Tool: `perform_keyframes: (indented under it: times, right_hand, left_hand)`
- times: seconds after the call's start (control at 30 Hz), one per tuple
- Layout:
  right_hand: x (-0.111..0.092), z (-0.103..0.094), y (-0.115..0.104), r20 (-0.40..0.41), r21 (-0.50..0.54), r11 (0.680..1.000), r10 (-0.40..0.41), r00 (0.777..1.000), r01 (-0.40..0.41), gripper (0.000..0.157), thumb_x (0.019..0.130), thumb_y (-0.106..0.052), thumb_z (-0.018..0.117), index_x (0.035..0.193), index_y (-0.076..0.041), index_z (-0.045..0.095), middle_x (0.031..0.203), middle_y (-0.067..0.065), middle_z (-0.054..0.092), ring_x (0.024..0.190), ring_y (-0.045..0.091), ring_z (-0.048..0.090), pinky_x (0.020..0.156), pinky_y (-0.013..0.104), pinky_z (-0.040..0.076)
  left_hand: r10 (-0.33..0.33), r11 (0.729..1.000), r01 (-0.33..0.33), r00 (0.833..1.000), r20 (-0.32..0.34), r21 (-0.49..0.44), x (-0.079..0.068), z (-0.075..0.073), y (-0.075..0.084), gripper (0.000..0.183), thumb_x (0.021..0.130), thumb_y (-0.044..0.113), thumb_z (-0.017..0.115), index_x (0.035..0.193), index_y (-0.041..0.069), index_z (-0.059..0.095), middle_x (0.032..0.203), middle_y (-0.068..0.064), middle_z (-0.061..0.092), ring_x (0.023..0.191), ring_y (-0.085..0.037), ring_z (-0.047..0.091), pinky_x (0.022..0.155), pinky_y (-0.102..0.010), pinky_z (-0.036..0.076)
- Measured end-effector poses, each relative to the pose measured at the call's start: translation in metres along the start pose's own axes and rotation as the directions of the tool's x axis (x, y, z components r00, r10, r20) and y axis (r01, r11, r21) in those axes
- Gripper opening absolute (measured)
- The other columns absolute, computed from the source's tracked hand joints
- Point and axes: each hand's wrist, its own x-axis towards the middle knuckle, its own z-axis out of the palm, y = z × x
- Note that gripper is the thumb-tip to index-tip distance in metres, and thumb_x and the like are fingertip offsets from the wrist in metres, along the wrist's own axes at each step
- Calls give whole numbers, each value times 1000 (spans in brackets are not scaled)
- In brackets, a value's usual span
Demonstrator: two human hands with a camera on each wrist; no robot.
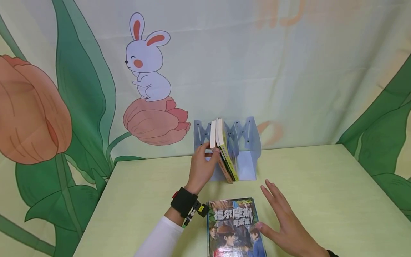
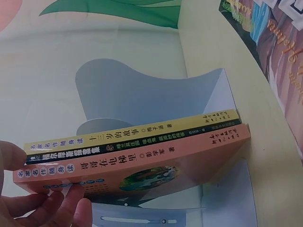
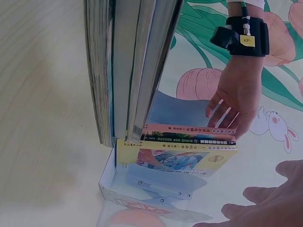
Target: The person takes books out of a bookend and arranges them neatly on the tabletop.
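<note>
My left hand point(image 1: 202, 166) grips three slim books standing at a slant in a grey-blue expandable book rack point(image 1: 254, 139). They are a pink-spined book point(image 2: 109, 166), a black-spined book point(image 2: 156, 140) and a yellow-spined book point(image 2: 184, 124), pressed together. The left thumb lies at the top of the spines, with the fingers against the pink cover in the left wrist view. My right hand point(image 1: 285, 225) hovers with spread fingers, holding nothing. Its thumb overlaps the edge of a stack of larger comic-covered books point(image 1: 232, 232) lying on the table in front.
The rack stands at the back of a pale yellow-green table point(image 1: 321, 185), against a printed curtain point(image 1: 205, 71) with a rabbit and tulips. Right of the slim books, the rack's dividers and base point(image 1: 246, 166) show. Black bands with small cameras point(image 1: 184, 202) sit on the wrists.
</note>
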Motion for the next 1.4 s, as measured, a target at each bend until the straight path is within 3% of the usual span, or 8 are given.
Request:
perform_keyframes:
  times: [0.2, 0.3, 0.47, 0.63, 0.77, 1.13, 1.4]
  right_hand:
    - [0, -1, -1, 14, -1, 1000, 21, 1000, -21, 91, 85, -26, 74, 158, -26, 20, 167, 1, 10, 154, 15, 3, 95, 75, 33]
    - [0, -1, -1, 18, 0, 1000, 26, 1000, -26, 90, 86, -26, 73, 158, -26, 19, 167, 0, 10, 154, 17, 5, 95, 75, 33]
    - [0, -1, -1, 21, -10, 999, 39, 999, -39, 89, 87, -30, 72, 158, -28, 18, 167, -1, 10, 154, 18, 7, 95, 74, 35]
    - [-1, -2, -1, 30, -14, 1000, 9, 1000, -8, 89, 87, -27, 72, 158, -25, 19, 166, 2, 10, 153, 17, 6, 95, 74, 36]
    - [-1, -3, -2, 42, -10, 999, -33, 999, 34, 87, 87, -23, 71, 158, -22, 20, 166, 5, 11, 154, 20, 6, 96, 74, 35]
    - [-2, -3, -3, 81, -8, 999, -32, 996, 33, 81, 92, -24, 66, 158, -23, 19, 166, 5, 13, 154, 19, 5, 95, 76, 33]
    - [-1, -2, -4, 78, -2, 1000, 7, 997, -7, 79, 94, -29, 64, 158, -29, 19, 166, 2, 12, 154, 22, 7, 93, 77, 35]
  left_hand:
    - [10, 999, -9, 999, -33, 40, 2, 2, -1, 44, 99, 32, 57, 135, 6, 56, 120, -12, 60, 96, -24, 64, 68, -33, 53]
    - [32, 993, -25, 997, -63, 111, 3, 3, -1, 43, 99, 33, 57, 132, 7, 58, 115, -11, 63, 91, -22, 65, 65, -32, 52]
    - [93, 952, -56, 990, -109, 300, 4, 5, 1, 40, 98, 33, 55, 127, 7, 62, 95, -6, 71, 74, -17, 67, 54, -28, 47]
    - [134, 915, -75, 983, -123, 397, 6, 6, 5, 32, 96, 30, 53, 116, 7, 64, 79, -4, 69, 50, -12, 53, 42, -26, 35]
    - [146, 901, -80, 982, -123, 426, 7, 7, 7, 31, 96, 29, 52, 112, 5, 63, 74, -3, 66, 44, -11, 44, 40, -26, 29]
    - [122, 884, -54, 985, -118, 464, 10, 10, 5, 36, 98, 34, 51, 116, 3, 61, 67, -3, 62, 42, -13, 44, 40, -27, 30]
    - [81, 881, -27, 992, -95, 473, 16, 12, 5, 29, 98, 35, 50, 100, 7, 57, 59, -4, 53, 41, -16, 45, 40, -28, 28]
